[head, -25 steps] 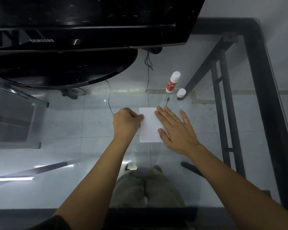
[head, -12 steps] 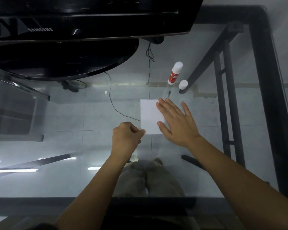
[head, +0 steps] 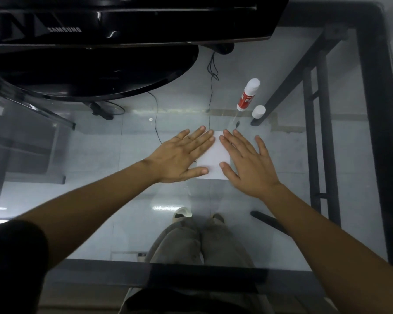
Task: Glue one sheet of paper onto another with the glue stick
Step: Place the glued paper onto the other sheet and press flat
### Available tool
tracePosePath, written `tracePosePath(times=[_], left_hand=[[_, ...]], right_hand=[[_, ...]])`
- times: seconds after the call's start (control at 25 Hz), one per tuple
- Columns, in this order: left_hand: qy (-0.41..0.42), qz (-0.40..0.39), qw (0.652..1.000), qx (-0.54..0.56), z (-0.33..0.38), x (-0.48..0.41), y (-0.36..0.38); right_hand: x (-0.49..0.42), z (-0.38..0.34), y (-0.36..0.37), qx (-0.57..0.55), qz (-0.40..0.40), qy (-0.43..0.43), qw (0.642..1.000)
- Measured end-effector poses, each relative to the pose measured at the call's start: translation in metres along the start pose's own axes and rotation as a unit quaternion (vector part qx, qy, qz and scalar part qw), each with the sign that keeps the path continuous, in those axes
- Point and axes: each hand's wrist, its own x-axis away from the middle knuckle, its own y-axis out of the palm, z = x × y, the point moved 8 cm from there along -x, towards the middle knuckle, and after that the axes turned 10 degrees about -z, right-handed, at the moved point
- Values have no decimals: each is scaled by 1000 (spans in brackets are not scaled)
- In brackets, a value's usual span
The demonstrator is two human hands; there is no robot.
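Note:
A small white sheet of paper (head: 213, 159) lies flat on the glass table. My left hand (head: 182, 157) rests palm down on its left part, fingers spread. My right hand (head: 245, 164) lies flat over its right part, fingers spread too. Only one sheet shows; I cannot tell whether a second lies under it. The red and white glue stick (head: 247, 95) stands uncapped behind the paper to the right. Its white cap (head: 258, 111) sits just beside it.
A black Samsung monitor (head: 123, 21) with a round base (head: 95, 71) fills the far left of the glass table (head: 281, 168). The table's black frame (head: 377, 137) runs down the right side. A thin cable (head: 156, 118) trails beyond the paper.
My left hand was a fist by the paper's near left corner; it has opened and now lies flat on the sheet's left part. My right hand stays flat on the paper.

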Motion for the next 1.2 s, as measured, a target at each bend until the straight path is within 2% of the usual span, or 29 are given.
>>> tracePosePath(times=[0.16,0.32,0.44,0.56,0.6,0.72,0.8,0.92,1.2], left_hand=[[46,-20,997,-51,6,6,10],[91,-17,995,-46,19,23,19],[121,-48,991,-45,28,34,31],[183,-45,980,-56,33,38,24],[178,-27,983,-37,29,34,15],[54,16,997,58,-1,10,-11],[22,15,999,35,-10,0,-12],[65,-9,998,-16,-3,5,1],[166,-36,985,-24,32,38,29]], right_hand=[[0,1,1,9,-1,4,1000],[0,-1,1,18,7,1,1000],[-2,-2,2,18,4,0,1000],[-2,-2,3,18,5,0,1000],[-2,-1,2,20,7,0,1000],[-1,0,1,16,11,-1,1000],[-2,-1,2,11,6,-1,1000],[-2,-1,1,10,11,1,1000],[-3,-2,2,6,8,-1,1000]])
